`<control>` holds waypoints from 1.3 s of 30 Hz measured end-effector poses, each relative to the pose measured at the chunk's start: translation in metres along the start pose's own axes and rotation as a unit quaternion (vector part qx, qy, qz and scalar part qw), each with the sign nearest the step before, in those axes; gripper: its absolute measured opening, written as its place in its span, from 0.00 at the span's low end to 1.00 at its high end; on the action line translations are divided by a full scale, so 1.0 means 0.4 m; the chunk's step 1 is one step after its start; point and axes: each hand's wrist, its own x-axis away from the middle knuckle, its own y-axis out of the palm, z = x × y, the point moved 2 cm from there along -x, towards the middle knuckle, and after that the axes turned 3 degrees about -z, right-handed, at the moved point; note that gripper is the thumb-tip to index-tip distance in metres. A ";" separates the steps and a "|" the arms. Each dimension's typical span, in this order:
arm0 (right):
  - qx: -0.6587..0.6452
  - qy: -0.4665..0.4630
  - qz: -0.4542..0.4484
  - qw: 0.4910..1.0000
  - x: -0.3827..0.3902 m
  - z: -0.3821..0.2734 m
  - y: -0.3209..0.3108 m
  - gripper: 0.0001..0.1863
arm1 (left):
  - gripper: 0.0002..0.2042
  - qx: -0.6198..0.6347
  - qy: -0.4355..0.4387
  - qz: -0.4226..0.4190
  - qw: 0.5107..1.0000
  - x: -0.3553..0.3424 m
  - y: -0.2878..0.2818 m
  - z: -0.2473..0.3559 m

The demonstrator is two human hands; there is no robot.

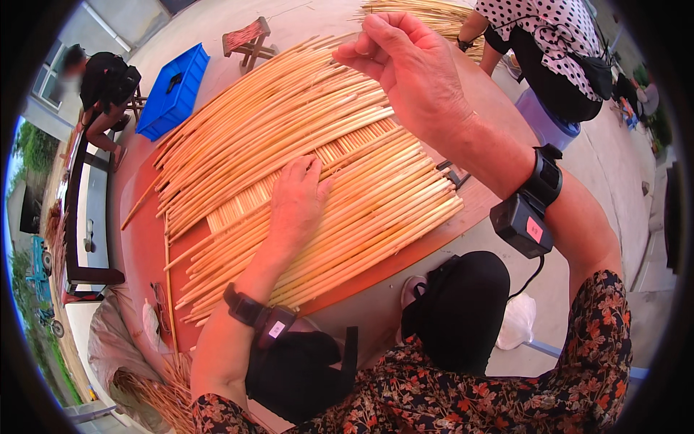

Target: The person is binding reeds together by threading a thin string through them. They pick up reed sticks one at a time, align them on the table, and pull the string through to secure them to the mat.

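Long pale reed stalks (246, 116) lie side by side in two broad rows on a red board (141, 246). Between them shows a band of short crosswise pieces (229, 208). My left hand (296, 206) rests on the stalks beside this band, fingertips slightly bent over them and apart from the thumb. My right hand (408, 69) is raised over the far right end of the rows, thumb and forefinger pinched together; what they hold, if anything, is too small to make out. Both wrists wear black strapped devices.
A blue crate (173, 90) and small wooden stool (248, 40) stand beyond the board. A bent-over person (101, 87) is at far left; another in polka dots (542, 43) sits on a blue bucket (549, 123) at right, near more stalks (434, 14). A sack (108, 347) lies lower left.
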 end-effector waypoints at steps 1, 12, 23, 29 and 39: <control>0.006 0.003 0.009 1.000 -0.014 -0.002 -0.006 0.08 | 0.22 -0.006 -0.002 -0.018 1.000 0.003 0.002 0.002; 0.010 0.017 0.067 0.998 -0.170 0.050 -0.090 0.07 | 0.37 -0.033 -0.020 -0.146 0.989 0.022 -0.001 0.026; 0.252 -0.003 0.118 0.960 -0.228 0.024 -0.146 0.06 | 0.39 -0.030 0.004 -0.141 0.990 0.024 0.009 0.022; 0.249 0.020 0.139 0.958 -0.226 0.010 -0.173 0.05 | 0.38 -0.039 -0.008 -0.177 0.983 0.021 0.003 0.026; 0.220 0.014 0.111 0.969 -0.190 -0.027 -0.179 0.05 | 0.40 -0.048 -0.011 -0.175 0.983 0.023 -0.003 0.024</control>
